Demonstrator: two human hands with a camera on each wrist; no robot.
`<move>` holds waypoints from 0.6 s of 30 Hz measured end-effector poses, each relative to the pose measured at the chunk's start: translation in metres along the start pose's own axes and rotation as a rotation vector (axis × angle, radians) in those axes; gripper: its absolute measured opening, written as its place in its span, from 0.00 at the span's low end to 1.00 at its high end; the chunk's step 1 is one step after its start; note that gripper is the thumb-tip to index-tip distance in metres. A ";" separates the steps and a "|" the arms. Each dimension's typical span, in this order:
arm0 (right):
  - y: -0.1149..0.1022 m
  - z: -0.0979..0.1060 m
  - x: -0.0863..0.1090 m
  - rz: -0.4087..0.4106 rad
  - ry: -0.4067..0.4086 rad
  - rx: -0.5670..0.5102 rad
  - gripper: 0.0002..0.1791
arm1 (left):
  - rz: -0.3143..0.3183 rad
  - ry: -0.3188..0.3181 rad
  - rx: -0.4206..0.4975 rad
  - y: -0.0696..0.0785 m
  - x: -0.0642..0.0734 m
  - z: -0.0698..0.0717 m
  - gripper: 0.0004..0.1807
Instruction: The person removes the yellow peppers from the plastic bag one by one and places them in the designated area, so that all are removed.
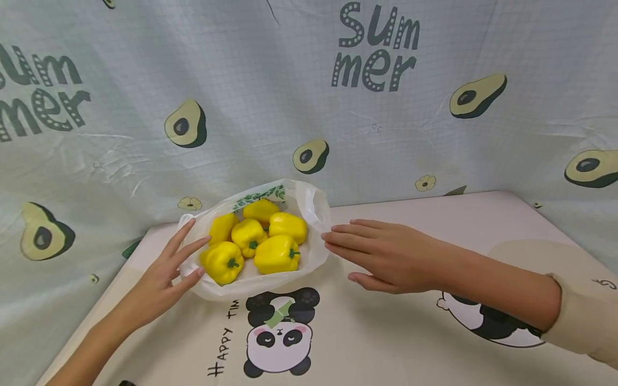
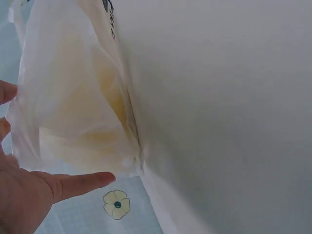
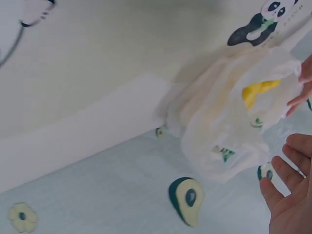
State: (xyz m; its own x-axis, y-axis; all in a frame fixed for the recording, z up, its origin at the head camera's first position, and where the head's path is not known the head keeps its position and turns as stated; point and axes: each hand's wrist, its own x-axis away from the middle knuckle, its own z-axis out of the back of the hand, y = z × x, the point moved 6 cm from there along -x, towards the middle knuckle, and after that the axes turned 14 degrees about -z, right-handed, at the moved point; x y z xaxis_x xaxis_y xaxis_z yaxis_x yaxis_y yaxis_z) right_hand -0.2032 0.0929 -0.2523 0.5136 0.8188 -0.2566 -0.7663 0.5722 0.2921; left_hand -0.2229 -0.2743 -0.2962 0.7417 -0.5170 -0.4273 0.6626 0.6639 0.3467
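Observation:
A white plastic bag (image 1: 289,279) sits with its mouth spread wide, and several yellow bell peppers (image 1: 277,254) with green stems lie inside. My left hand (image 1: 166,273) is at the bag's left side, fingers spread and fairly straight, the fingertips over or against the rim. Thin plastic lets the yellow of the peppers show through in the left wrist view, where my left thumb (image 2: 83,186) lies along the bag's side. On the right, my right hand (image 1: 391,256) is held with straight fingers, tips close to the bag's right edge; whether they touch it I cannot tell.
The bag rests near the back edge of a pale tabletop (image 1: 386,332) printed with pandas and lettering. Behind it hangs a light curtain (image 1: 251,107) with avocado and "summer" prints. A small dark object (image 1: 126,383) shows at the bottom left edge.

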 end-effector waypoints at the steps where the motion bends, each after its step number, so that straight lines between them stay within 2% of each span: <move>1: -0.002 0.001 -0.005 0.011 -0.003 0.006 0.33 | -0.001 -0.004 -0.005 -0.001 0.000 0.000 0.31; 3: -0.007 0.004 -0.013 0.034 -0.007 0.018 0.32 | -0.011 -0.009 -0.013 -0.003 0.000 0.000 0.31; 9: -0.019 0.009 -0.038 0.083 -0.017 0.014 0.29 | -0.105 -0.017 -0.089 -0.004 0.000 0.002 0.27; 15: -0.027 0.012 -0.065 0.076 -0.090 -0.018 0.25 | -0.089 -0.071 -0.015 -0.008 0.001 -0.001 0.23; 18: -0.030 0.014 -0.081 0.073 -0.128 -0.042 0.24 | -0.104 -0.068 -0.044 -0.009 0.002 0.000 0.23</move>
State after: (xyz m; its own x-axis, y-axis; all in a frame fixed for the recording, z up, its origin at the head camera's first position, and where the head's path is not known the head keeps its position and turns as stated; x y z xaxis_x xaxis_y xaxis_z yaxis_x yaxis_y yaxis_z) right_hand -0.2163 0.0097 -0.2277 0.4988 0.8589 -0.1159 -0.8176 0.5107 0.2659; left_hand -0.2271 -0.2812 -0.3006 0.6759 -0.6185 -0.4008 0.7318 0.6276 0.2658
